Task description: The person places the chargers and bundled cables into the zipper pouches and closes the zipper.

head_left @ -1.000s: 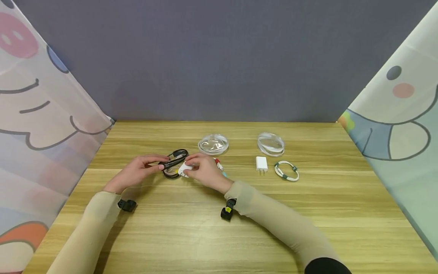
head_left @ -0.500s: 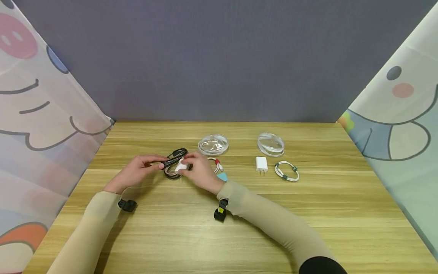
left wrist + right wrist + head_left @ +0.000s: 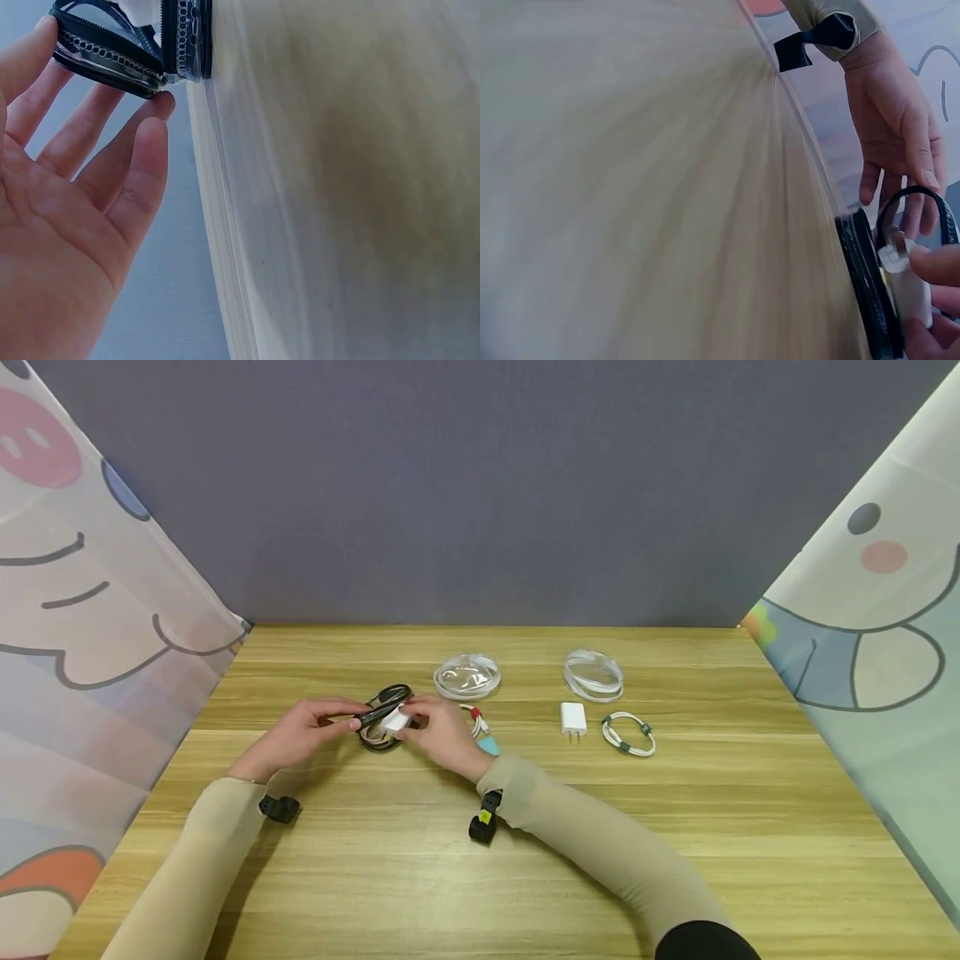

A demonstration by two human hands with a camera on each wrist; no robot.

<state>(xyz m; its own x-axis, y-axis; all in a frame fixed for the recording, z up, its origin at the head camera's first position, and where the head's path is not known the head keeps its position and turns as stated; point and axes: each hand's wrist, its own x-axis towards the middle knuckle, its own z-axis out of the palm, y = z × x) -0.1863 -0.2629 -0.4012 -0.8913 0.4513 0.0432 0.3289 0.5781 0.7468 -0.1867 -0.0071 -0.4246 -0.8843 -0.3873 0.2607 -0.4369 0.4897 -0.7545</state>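
A small round clear case with a black zipped rim (image 3: 391,695) stands unzipped at the table's left of middle. My left hand (image 3: 303,737) pinches the raised half of this case between thumb and fingers; the left wrist view shows its toothed black zip (image 3: 105,56). My right hand (image 3: 444,739) holds a white charger (image 3: 395,720) with thumb and fingertips at the case's opening. Close up in the right wrist view, the charger (image 3: 910,296) is between the case's two halves. Whether it touches the bottom I cannot tell.
Two clear round cases with white rims, one left (image 3: 467,677) and one right (image 3: 593,677), lie behind. A white cable with a red tie (image 3: 477,720) and a light-blue piece (image 3: 488,746) lie by my right wrist. Further right are a white plug charger (image 3: 573,718) and a green-tied coiled cable (image 3: 628,734).
My right hand has moved slightly left with the white charger, further into the black-rimmed case, and the charger's tilt has changed. The left hand stays on the case.
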